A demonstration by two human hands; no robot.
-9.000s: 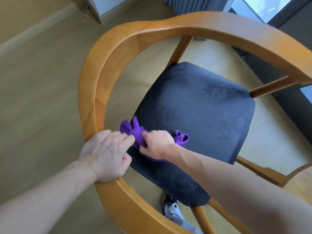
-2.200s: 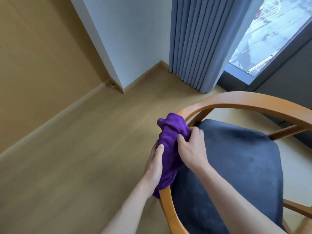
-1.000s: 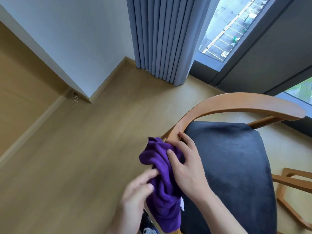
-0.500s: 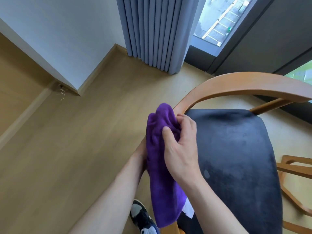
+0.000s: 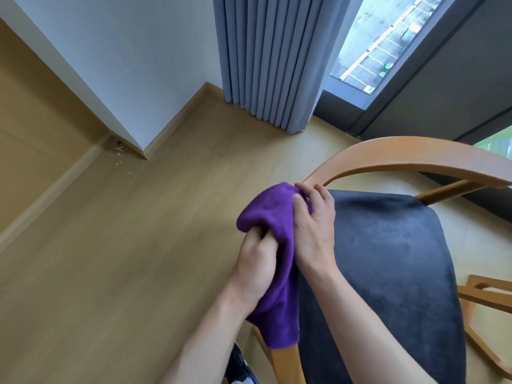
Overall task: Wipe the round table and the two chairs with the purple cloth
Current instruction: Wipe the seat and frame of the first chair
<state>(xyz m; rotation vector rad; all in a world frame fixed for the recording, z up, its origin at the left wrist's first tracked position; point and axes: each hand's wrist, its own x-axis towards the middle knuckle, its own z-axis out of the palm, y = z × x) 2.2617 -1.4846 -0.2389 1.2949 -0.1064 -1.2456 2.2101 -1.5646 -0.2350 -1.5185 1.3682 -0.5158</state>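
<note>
The left hand (image 5: 256,268) reached up from six o'clock, fingers curled into the purple cloth (image 5: 277,245). The cloth draped over the chair (image 5: 388,259) rail at centre. At its three o'clock, the right hand (image 5: 314,231) gripped it too, fingers bent over the top.

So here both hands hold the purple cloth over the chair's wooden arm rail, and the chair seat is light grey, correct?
Not quite. The head view shows the seat is dark, near black, not light grey. The rest stands: left hand and right hand both hold the purple cloth over the wooden arm rail.
</note>
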